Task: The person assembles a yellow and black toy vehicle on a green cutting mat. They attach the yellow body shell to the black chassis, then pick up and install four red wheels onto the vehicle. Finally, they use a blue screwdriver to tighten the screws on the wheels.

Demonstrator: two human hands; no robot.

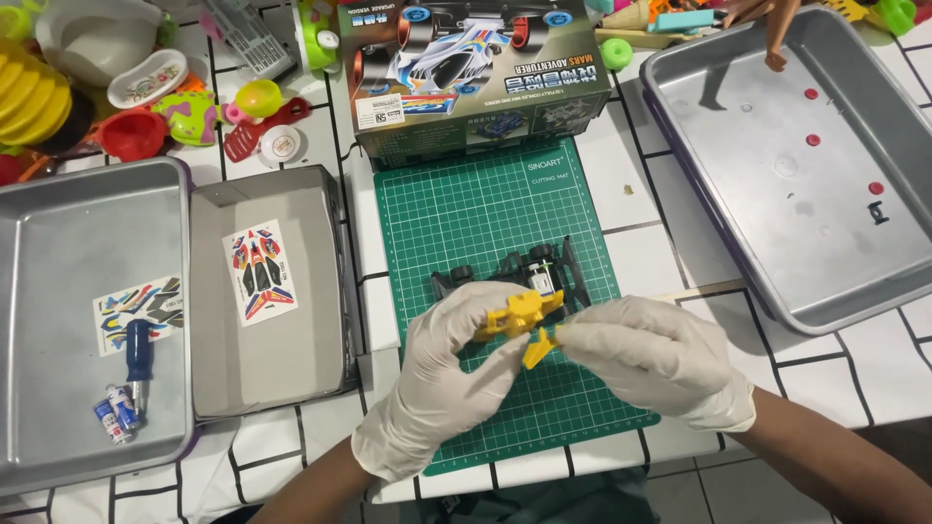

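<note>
Both hands are in thin, slightly wrinkly white latex-type gloves, meeting right over the green cutting mat (485, 223), which has that matte rubbery look with a fine white grid. The left hand (442, 374) is curled closed around a glossy yellow plastic part (519, 312), thumb and fingers pinching it from the side, and the right hand (655, 354) is pinched shut on a smaller yellow plastic piece (539, 347) that touches or nearly touches the bigger one; I honestly can't tell if they're one part or two, since the gloves cover a good bit of both. Just behind the hands, a black toy car chassis (519, 272) sits on the mat, angular plastic with small wheels, its front edge hidden by the fingers. The table (621, 184) is white with black grid lines like tile. On the left a dull brushed-metal tray (58, 252) holds a sticker sheet (136, 311), a blue-handled screwdriver (139, 354) and two small batteries (115, 412), and it's cut off at the picture edge. Next to it is an open grey cardboard box tray (282, 369) with another colourful sticker sheet (260, 272). The kit's box lid (476, 68) with a race car picture stands behind the mat. On the right a second metal tray (738, 243) has a few tiny red round bits (813, 139) and one small black part (879, 212), too tiny to identify.
</note>
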